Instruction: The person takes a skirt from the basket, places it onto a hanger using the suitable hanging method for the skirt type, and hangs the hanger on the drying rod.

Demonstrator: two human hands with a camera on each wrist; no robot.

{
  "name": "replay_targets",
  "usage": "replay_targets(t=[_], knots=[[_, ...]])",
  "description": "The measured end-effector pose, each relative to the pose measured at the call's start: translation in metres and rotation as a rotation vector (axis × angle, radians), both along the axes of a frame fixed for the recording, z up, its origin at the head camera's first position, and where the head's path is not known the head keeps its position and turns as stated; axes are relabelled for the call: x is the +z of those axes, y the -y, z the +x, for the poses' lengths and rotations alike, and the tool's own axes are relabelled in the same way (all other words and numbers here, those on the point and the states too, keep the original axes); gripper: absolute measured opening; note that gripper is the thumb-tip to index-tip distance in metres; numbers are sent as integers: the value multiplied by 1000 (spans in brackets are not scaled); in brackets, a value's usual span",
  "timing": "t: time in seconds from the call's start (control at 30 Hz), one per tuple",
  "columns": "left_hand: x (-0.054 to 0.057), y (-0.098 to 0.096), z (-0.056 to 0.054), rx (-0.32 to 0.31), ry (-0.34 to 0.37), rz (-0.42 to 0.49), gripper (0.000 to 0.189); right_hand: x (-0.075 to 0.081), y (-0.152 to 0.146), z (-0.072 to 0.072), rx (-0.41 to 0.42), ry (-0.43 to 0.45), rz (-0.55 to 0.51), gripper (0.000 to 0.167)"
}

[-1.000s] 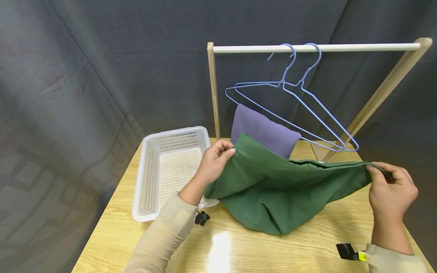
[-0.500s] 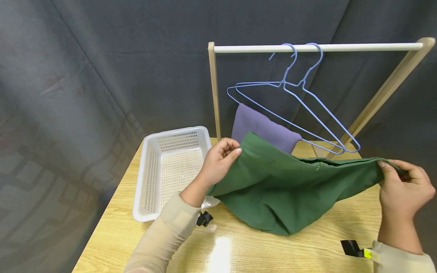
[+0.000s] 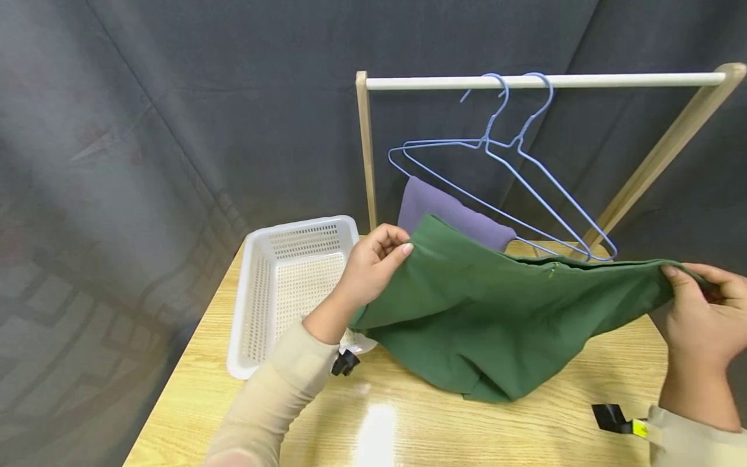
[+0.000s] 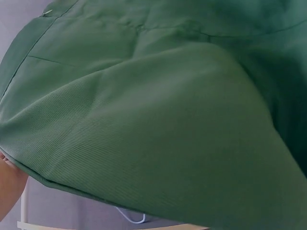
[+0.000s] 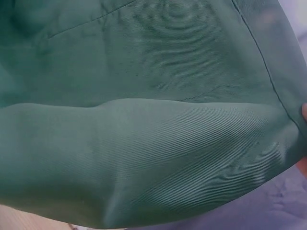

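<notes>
A green garment (image 3: 502, 311) with a stitched band along its top edge is stretched sideways above the table; whether it is a skirt or something else I cannot tell. My left hand (image 3: 373, 269) pinches its upper left corner between thumb and fingers. At the opposite end my right hand (image 3: 706, 324) pinches the upper right corner. Between them the cloth sags in folds. In the left wrist view the green garment (image 4: 168, 124) fills most of the picture, with a bit of hand at the left edge. The right wrist view shows its band and seams close up.
Behind the garment stands a wooden rack with a white rail (image 3: 420, 83). Two blue wire hangers (image 3: 489, 139) hang there; a folded purple cloth (image 3: 449, 211) drapes over a hanger's lower bar. A white perforated basket (image 3: 251, 305) sits left on the wooden table (image 3: 455, 434).
My right hand has moved right and the left slightly right and up, both still pinching the green garment. Its top edge has risen and covers more of the purple cloth.
</notes>
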State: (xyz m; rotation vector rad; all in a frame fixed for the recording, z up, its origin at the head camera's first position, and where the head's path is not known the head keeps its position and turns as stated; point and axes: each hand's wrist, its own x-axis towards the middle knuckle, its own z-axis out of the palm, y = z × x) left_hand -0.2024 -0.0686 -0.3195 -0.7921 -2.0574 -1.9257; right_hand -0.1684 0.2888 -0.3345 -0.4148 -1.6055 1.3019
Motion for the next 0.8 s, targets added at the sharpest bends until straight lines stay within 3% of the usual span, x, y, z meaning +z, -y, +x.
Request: replay_targets(t=[0.13,0.3,0.5,0.7,0.8], knots=[[4,1,-3,2,11,2,15,5,1,0,-9,18,-2,8],[7,3,-5,24,61,6,21,10,1,0,-3,101,18,24],[7,7,-7,31,133,85,18,17,-2,2,94,241,45,20],[9,10,-9,81,131,77,17,23,-5,0,224,307,93,20],[8,11,-10,117,136,73,18,26,-2,0,227,357,183,24]])
